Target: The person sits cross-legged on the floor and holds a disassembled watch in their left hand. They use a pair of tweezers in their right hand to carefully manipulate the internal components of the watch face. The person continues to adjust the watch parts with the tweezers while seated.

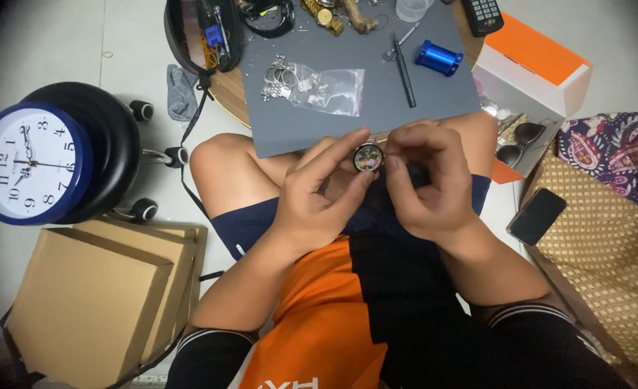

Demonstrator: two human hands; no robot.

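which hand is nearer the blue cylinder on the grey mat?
Right. The right hand sits just below the blue cylinder, pinching the small round watch case. The left hand holds the case from the other side, farther off.

Even, soft indoor light, moderately bright; no hard shadows. Floor at 10–11 o'clock washes out pale. Faint glare on the wall clock [27,164] face at 9 o'clock and on the clear plastic bag [326,90] at 12. Dark vignette in all four corners, heaviest at 7 and 11 o'clock. Fisheye bending toward the edges; cardboard box [92,302] at 8 o'clock skews. Centre reasonably sharp, periphery softer.
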